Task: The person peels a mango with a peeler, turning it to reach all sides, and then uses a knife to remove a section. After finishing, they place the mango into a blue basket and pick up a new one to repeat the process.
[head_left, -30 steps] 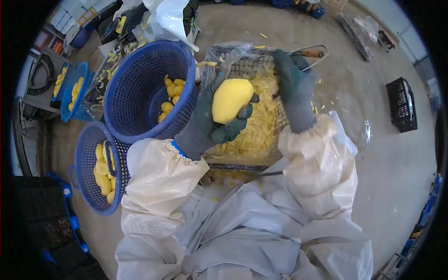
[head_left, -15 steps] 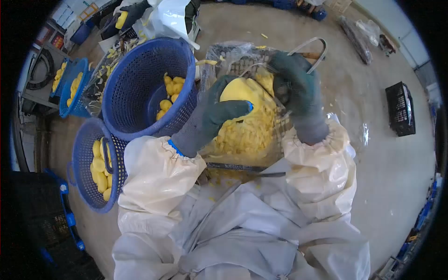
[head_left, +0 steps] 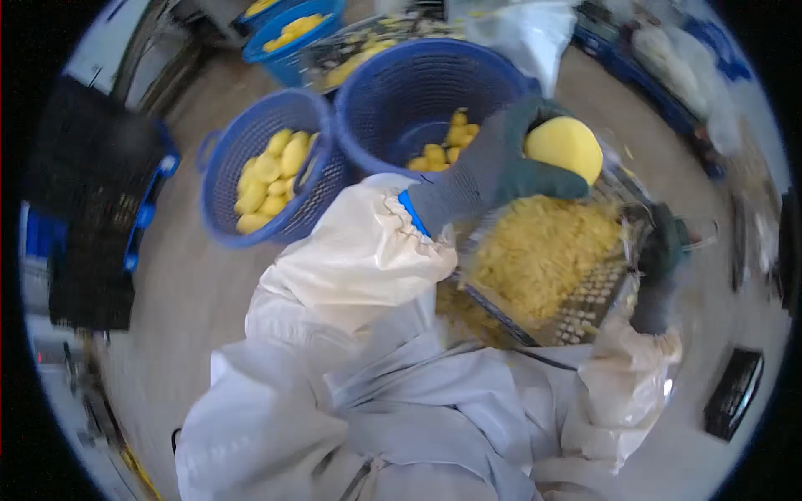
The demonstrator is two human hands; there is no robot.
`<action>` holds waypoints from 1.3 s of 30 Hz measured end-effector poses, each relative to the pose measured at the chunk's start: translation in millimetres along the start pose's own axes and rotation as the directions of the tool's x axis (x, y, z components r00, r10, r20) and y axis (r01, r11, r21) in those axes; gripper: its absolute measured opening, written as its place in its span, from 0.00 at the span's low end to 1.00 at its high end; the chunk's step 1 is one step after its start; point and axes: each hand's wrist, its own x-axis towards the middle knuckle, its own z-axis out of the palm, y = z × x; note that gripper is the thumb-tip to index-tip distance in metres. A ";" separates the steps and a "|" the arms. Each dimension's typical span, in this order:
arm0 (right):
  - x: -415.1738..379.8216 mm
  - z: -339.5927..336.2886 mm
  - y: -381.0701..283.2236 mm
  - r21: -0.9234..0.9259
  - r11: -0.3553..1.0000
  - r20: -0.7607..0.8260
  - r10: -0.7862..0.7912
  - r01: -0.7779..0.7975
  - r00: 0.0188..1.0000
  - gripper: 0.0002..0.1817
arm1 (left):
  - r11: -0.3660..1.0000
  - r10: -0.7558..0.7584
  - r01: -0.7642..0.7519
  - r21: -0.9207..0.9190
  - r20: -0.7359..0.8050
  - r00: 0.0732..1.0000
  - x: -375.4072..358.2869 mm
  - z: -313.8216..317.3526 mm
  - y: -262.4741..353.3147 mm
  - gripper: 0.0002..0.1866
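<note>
My left hand (head_left: 535,159) in a dark green and grey glove is closed around a large peeled yellow potato (head_left: 566,150), held over the left back part of a crate (head_left: 501,316). Thin yellow shavings (head_left: 547,250) are heaped in the crate. My right hand (head_left: 664,246), gloved and blurred by motion, is at the crate's right side. A thin loop-shaped tool (head_left: 703,234) sticks out past its fingers; most of the tool is hidden.
Two blue baskets, one larger (head_left: 355,134) and one smaller (head_left: 219,213), hold peeled potatoes on the left. Behind are a light blue tub (head_left: 288,63) of yellow pieces and another crate of peelings (head_left: 317,71). A black crate (head_left: 735,392) lies right.
My view has turned, so the baskets appear farther right. The left hand has lifted the potato off the shavings toward the larger basket. The right hand has moved apart from the potato.
</note>
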 end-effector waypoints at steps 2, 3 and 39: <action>-0.7 0.4 -14.2 -0.101 0.993 0.073 -0.058 0.065 0.996 0.08 | 0.993 0.024 -0.009 0.118 -0.128 0.991 -17.2 -31.4 -5.1 0.35; 0.0 0.3 -19.5 -0.128 0.990 0.083 -0.045 0.056 0.995 0.08 | 0.990 0.048 -0.022 0.137 -0.192 0.980 -26.3 -53.7 -10.8 0.35; -21.5 39.5 -92.5 0.085 0.634 0.159 0.753 -0.769 0.638 0.07 | 0.616 -0.743 0.788 0.029 0.356 0.567 133.0 -89.6 -337.0 0.11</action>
